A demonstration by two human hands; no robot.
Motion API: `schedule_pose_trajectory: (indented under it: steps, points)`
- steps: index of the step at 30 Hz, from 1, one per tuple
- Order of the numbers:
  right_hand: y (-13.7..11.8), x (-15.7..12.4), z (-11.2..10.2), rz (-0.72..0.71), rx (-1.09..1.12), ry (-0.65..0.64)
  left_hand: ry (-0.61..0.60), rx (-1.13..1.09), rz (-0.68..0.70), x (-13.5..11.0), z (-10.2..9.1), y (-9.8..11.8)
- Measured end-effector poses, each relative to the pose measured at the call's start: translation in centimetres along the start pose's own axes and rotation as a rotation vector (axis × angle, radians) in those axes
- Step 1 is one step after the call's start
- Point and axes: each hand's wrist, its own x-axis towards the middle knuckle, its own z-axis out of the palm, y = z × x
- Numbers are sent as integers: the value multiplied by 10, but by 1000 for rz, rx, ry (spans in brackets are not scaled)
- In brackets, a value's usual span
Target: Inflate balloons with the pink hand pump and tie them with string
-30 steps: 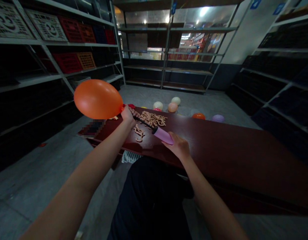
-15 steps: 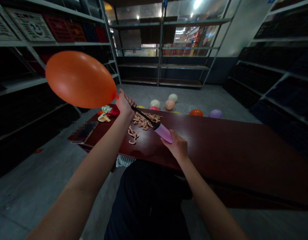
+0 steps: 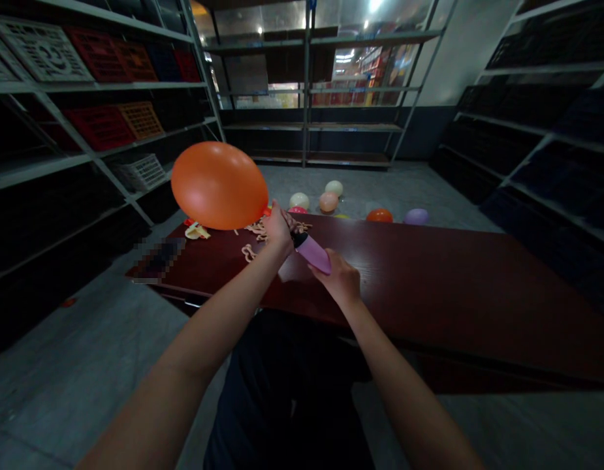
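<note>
Hands are converging on the compression stroke. My right hand (image 3: 341, 282) is gripping the pink pump (image 3: 315, 254), my left hand (image 3: 278, 230) pinching the orange balloon (image 3: 218, 186).

head-worn camera, looking forward and down, close over dark red table (image 3: 429, 274), shelving aisle beyond

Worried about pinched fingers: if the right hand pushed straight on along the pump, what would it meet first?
Most likely the left hand, just ahead, pinching the orange balloon onto the pink pump; depth is unclear.
</note>
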Motion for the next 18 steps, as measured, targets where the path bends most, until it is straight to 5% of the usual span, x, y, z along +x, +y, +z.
schedule_pose_trajectory:
  steps: [10,15,18]
  points:
    - [-7,-3,-7,-159,2,-47,195,-87,17,18,-46,76]
    - [-7,-4,-6,-214,38,-52,196,-84,87,27,-65,121]
    - [-6,-4,-5,-217,51,-56,192,-80,118,29,-67,130]
